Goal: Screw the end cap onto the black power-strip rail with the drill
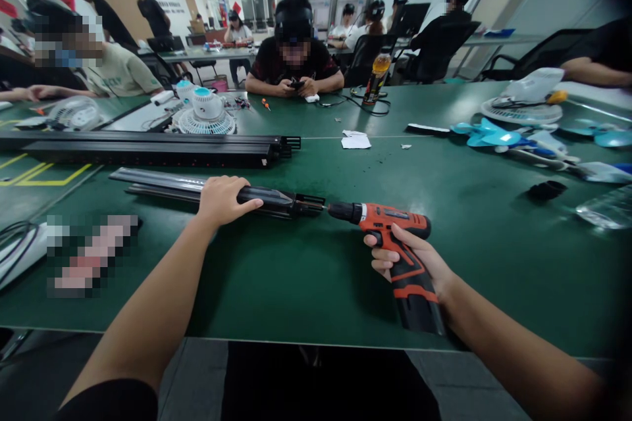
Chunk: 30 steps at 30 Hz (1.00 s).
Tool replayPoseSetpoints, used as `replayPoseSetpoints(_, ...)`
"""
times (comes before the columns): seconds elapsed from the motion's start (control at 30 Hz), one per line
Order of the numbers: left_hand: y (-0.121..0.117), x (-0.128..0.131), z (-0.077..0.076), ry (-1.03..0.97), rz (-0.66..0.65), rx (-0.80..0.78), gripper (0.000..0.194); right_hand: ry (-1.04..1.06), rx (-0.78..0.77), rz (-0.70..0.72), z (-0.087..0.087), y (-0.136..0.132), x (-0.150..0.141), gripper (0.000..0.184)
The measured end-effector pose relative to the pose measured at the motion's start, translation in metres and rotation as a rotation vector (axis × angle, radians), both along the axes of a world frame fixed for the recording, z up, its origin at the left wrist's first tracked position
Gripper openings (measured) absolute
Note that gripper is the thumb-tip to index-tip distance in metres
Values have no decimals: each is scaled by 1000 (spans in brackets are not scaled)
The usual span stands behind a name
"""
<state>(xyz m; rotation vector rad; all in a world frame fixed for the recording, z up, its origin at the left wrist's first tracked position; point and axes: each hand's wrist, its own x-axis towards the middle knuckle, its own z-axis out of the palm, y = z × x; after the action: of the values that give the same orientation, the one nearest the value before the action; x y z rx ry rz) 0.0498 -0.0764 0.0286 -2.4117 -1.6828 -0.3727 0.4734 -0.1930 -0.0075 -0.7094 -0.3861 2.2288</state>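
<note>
My left hand point(222, 200) lies over a long, glossy black housing point(274, 200) on the green table, its fingers wrapped across the top and the thumb stretched along it. In my right hand point(412, 251) is a red and black cordless drill point(390, 216), gripped by its handle with a finger near the trigger. The drill lies level and points left. Its thin bit reaches the pronged right end of the housing; whether it touches a screw there is too small to tell.
Behind the housing lie more long black housings point(197, 150). White fan parts point(205, 112) stand farther back, and blue fan blades point(486, 133) lie to the right. A drink bottle point(378, 79) stands near a person point(295, 46) seated opposite. At left is a blurred-out object point(99, 256).
</note>
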Motion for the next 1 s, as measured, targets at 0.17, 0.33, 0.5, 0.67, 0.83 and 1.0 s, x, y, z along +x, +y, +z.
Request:
replayPoseSetpoints(0.17, -1, 1, 1, -8, 10, -7, 64, 35, -21, 31, 4, -1, -1, 34)
replayPoseSetpoints(0.33, -1, -1, 0, -1, 7, -4, 65, 27, -25, 16, -1, -1, 4, 35)
replayPoseSetpoints(0.5, 0, -1, 0, 11, 0, 6, 68, 34, -34, 26, -9, 0, 9, 43)
replayPoseSetpoints(0.67, 0, -1, 0, 16, 6, 5, 71, 39, 3, 21, -9, 0, 7, 39)
replayPoseSetpoints(0.83, -1, -1, -1, -5, -2, 6, 71, 59, 5, 45, -4, 0, 4, 37)
replayPoseSetpoints(1.0, -1, 0, 0, -7, 6, 0, 68, 93, 14, 73, -2, 0, 4, 37)
